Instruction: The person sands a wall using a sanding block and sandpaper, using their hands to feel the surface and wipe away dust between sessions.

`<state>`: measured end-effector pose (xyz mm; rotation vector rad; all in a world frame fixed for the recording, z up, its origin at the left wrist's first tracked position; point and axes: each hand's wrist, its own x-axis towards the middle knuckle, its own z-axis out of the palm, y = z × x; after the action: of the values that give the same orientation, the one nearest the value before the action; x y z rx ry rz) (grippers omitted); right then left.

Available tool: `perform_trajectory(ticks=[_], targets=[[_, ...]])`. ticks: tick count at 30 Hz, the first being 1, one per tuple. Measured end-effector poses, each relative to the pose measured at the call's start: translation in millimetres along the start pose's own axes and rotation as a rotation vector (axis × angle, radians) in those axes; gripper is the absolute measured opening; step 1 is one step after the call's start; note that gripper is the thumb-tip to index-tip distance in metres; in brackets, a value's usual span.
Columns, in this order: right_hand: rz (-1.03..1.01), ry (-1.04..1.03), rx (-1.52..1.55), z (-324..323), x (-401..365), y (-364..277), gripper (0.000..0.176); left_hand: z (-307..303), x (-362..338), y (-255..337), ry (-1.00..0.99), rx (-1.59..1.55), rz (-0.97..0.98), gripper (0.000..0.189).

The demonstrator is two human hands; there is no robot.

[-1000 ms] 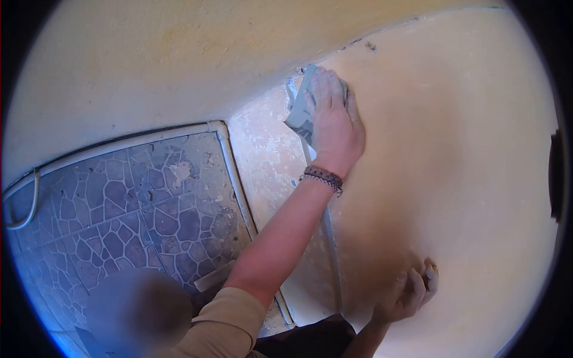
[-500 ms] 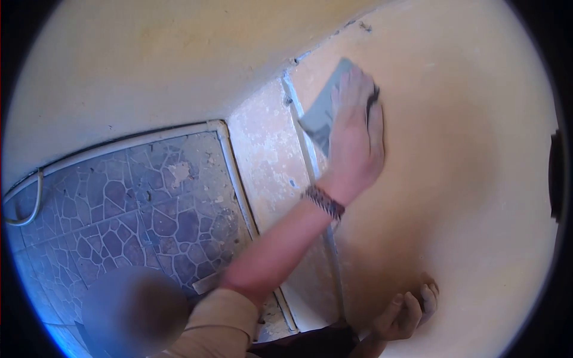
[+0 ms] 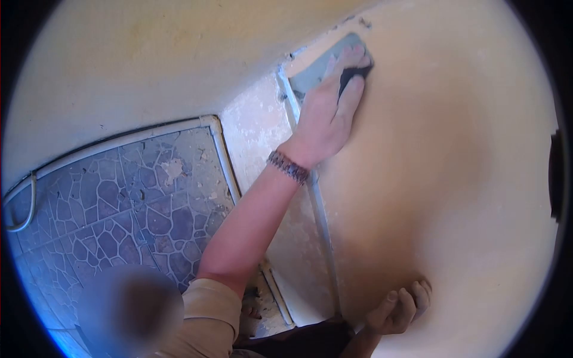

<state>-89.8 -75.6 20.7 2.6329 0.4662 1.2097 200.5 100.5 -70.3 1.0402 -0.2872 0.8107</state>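
Observation:
My left hand [image 3: 325,116], with a woven bracelet [image 3: 287,167] at its wrist, holds a flat grey-green sheet [image 3: 313,74] against the beige surface [image 3: 441,149]. A black part [image 3: 353,76] shows between the fingers and thumb. The sheet's left edge lies near a pale strip [image 3: 319,209] along the border of that surface. At the lower right, my right hand [image 3: 399,310] is close to the same surface, its fingers loosely bent and partly apart, with nothing visible in them.
A light pipe [image 3: 224,152] borders the stone-patterned tiles [image 3: 113,224] on the left. The yellowish wall [image 3: 137,65] spans the upper left. A blurred round shape [image 3: 131,310] covers the lower left. Peeling paint marks the ledge [image 3: 256,131].
My left hand and the sheet have moved up and somewhat left along the surface, and more of the black part shows. My right hand has shifted slightly left.

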Motion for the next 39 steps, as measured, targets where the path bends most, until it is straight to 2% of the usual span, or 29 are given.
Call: perform_trajectory(ticks=[2, 5, 6, 9, 10, 13, 19, 22, 25, 28, 31, 34, 37, 39], targets=[[-0.030, 0.009, 0.020, 1.3, -5.3, 5.6, 0.008, -6.3, 2.2, -13.3, -0.044, 0.070, 0.136, 0.040], [-0.031, -0.024, -0.018, -0.7, -7.4, 3.8, 0.007, -20.3, 19.6, -14.3, -0.114, -0.040, -0.077, 0.041], [-0.017, -0.031, -0.028, -3.9, -8.9, 0.6, 0.007, -26.5, 19.0, 3.4, -0.253, -0.022, -0.396, 0.042], [-0.026, 0.000, -0.037, 3.5, -3.9, 0.7, 0.007, -3.3, -4.7, -0.4, -0.067, 0.361, 0.206, 0.047], [-0.037, 0.007, -0.035, 4.9, -5.3, 2.1, 0.007, -1.1, -10.3, -0.8, -0.079, 0.361, 0.195, 0.052], [-0.058, 0.000, -0.071, 7.2, -5.4, -0.5, 0.006, -7.2, -5.3, -5.1, -0.074, 0.100, 0.003, 0.046], [-0.080, -0.024, -0.099, 7.2, -1.1, -4.1, 0.005, 0.6, 11.9, -4.2, -0.080, 0.308, 0.179, 0.044], [-0.057, -0.017, -0.069, 10.8, -2.1, -6.6, 0.004, -8.1, 7.3, -5.4, -0.120, 0.333, 0.186, 0.047], [-0.059, -0.019, -0.067, 7.2, -4.0, -4.1, 0.004, -29.2, -24.6, -25.0, -0.130, 0.380, 0.068, 0.048], [-0.059, -0.007, -0.052, 10.5, -4.6, -1.9, 0.004, -44.3, -50.1, -31.8, -0.185, 0.378, -0.079, 0.062], [-0.056, -0.011, -0.048, 8.4, -3.0, -3.2, 0.004, -22.2, -28.3, -26.0, -0.093, 0.379, 0.094, 0.052], [-0.051, -0.028, -0.070, 10.2, 1.2, -7.1, 0.004, 7.3, 14.5, 24.1, -0.175, 0.249, 0.006, 0.053], [-0.069, -0.019, -0.090, 8.8, 3.0, -10.4, 0.004, -6.6, -18.6, -8.8, 0.001, 0.327, 0.084, 0.053], [-0.078, -0.009, -0.075, 10.8, 1.3, -5.4, 0.004, -24.9, -40.3, -25.2, -0.028, 0.375, -0.037, 0.053]])
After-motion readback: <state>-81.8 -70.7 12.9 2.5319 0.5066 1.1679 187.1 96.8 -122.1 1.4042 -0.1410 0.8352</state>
